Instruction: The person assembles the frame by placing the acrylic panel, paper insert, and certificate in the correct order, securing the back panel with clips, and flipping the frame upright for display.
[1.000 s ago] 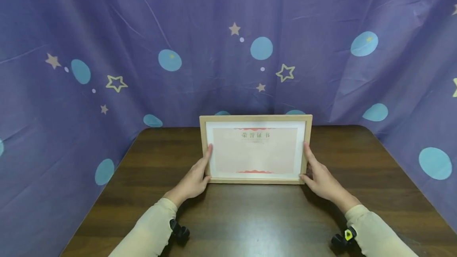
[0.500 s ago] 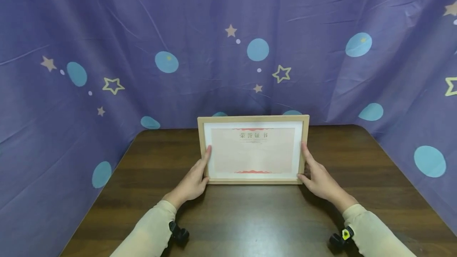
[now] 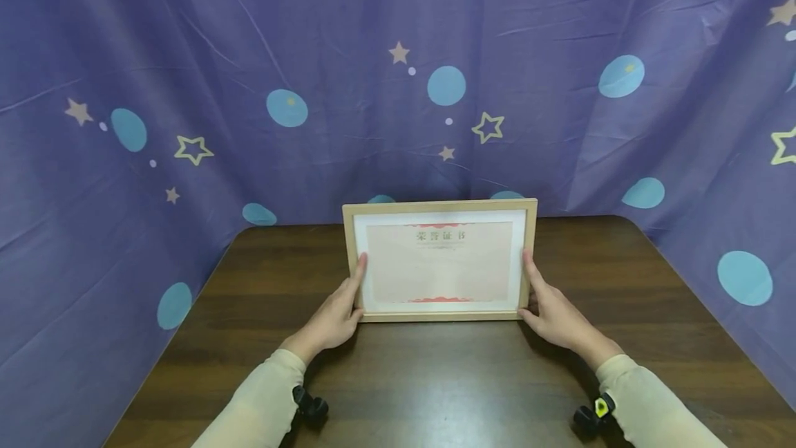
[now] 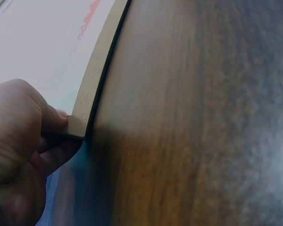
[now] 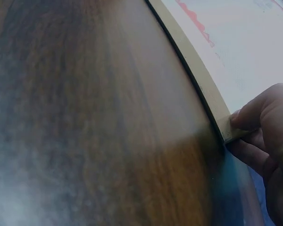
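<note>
A picture frame (image 3: 440, 207) of pale wood stands leaning back on the table, holding a certificate (image 3: 441, 272) with red trim and a white mat. My left hand (image 3: 332, 316) grips its left side near the lower corner, and my right hand (image 3: 560, 316) grips the opposite side at the same height. In the left wrist view, the thumb of my left hand (image 4: 19, 141) lies on the front of the frame (image 4: 96, 70), with fingers passing behind the corner. The right wrist view has my right hand (image 5: 276, 136) pinching the other lower corner likewise. The frame's back is hidden.
The dark wooden table (image 3: 410, 379) extends around the frame on all sides. Behind it and at both sides hangs a purple curtain (image 3: 348, 40) with stars and blue spots. Small black devices (image 3: 311, 406) are strapped at both wrists.
The head view shifts slightly, so curtain, frame and hands appear a little further left. Both hands keep their grip, and the frame stays in about the same place on the table.
</note>
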`<state>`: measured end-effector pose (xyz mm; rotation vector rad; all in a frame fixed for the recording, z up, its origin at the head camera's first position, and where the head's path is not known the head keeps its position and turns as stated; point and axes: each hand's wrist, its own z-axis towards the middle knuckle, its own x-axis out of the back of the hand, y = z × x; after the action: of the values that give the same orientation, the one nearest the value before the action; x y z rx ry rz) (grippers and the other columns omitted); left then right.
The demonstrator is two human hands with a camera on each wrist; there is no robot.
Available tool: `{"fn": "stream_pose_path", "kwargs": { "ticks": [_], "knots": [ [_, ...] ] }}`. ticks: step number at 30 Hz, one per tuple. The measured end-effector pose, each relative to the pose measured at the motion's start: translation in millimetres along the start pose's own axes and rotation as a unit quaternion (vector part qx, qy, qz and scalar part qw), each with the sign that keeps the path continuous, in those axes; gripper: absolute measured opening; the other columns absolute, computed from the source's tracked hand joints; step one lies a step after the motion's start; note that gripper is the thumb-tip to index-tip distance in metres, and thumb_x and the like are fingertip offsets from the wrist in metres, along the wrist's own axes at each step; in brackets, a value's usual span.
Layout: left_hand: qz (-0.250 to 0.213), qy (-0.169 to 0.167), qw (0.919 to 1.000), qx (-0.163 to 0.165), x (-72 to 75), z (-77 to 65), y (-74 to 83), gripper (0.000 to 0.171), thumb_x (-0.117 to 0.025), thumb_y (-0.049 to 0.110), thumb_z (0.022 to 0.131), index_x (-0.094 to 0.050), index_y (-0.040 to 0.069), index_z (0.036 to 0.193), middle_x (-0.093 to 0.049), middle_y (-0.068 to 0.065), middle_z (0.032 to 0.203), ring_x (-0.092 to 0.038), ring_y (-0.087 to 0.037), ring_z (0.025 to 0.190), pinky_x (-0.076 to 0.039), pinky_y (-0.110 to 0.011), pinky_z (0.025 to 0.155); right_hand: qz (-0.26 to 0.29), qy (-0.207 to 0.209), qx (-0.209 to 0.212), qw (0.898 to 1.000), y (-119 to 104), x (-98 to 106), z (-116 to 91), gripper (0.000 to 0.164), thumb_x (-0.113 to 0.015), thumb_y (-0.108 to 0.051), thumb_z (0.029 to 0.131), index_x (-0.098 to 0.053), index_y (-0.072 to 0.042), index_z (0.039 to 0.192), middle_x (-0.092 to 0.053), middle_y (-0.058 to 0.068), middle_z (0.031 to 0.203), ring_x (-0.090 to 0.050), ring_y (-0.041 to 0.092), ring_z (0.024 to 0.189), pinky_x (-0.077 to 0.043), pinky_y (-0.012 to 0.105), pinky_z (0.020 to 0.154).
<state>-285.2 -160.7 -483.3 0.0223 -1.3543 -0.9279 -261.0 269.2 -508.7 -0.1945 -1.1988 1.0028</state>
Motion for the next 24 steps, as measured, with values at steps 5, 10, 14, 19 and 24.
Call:
{"fn": "stream_pose_path", "kwargs": {
  "ticks": [5,10,14,19,24],
  "knots": [
    [-0.009,0.009,0.9999,-0.009,-1.7,-0.1,-2.0,0.110,-0.064,-0.015,0.081,0.005,0.027,0.155,-0.025,-0.021,0.153,-0.038,-0.029,0.132,-0.036,-0.042,0.106,-0.006,-0.005,-0.003,1.000,-3.1,1.0,0.3,0.121,-0.072,0.019,0.072,0.010,-0.016,0.154,-0.043,0.039,0.131,-0.067,0.031,0.087,-0.056,0.027,0.068],
    [-0.014,0.020,0.9996,-0.014,-2.8,0.4,-4.7,0.110,-0.065,-0.016,0.080,0.003,0.028,0.155,-0.026,-0.022,0.152,-0.037,-0.030,0.132,-0.034,-0.042,0.107,0.003,-0.010,-0.005,1.000,-4.5,0.9,0.8,0.120,-0.071,0.020,0.074,0.011,-0.016,0.154,-0.037,0.040,0.136,-0.066,0.035,0.091,-0.057,0.029,0.070],
    [-0.010,0.020,0.9995,-0.021,-3.4,1.3,-6.7,0.110,-0.065,-0.016,0.080,0.002,0.027,0.155,-0.024,-0.017,0.155,-0.040,-0.027,0.130,-0.034,-0.042,0.107,0.006,-0.012,-0.001,1.000,-3.7,0.1,0.6,0.119,-0.069,0.021,0.074,0.013,-0.015,0.154,-0.026,0.039,0.144,-0.064,0.039,0.097,-0.056,0.031,0.073],
    [-0.005,0.015,0.9995,-0.027,-3.9,1.5,-7.6,0.108,-0.064,-0.016,0.080,0.003,0.025,0.155,-0.020,-0.009,0.158,-0.043,-0.023,0.126,-0.035,-0.040,0.107,0.007,-0.007,0.011,1.000,-2.6,-1.1,0.7,0.119,-0.069,0.022,0.074,0.012,-0.013,0.153,-0.023,0.039,0.145,-0.063,0.041,0.099,-0.056,0.032,0.073],
    [-0.003,0.015,0.9994,-0.030,-3.3,1.4,-8.0,0.108,-0.065,-0.015,0.080,0.001,0.025,0.156,-0.018,-0.006,0.158,-0.045,-0.023,0.123,-0.037,-0.040,0.106,0.014,-0.005,0.011,1.000,-1.5,-1.7,0.1,0.119,-0.069,0.022,0.073,0.011,-0.014,0.154,-0.025,0.039,0.144,-0.064,0.041,0.097,-0.057,0.031,0.072]
  ]
}}
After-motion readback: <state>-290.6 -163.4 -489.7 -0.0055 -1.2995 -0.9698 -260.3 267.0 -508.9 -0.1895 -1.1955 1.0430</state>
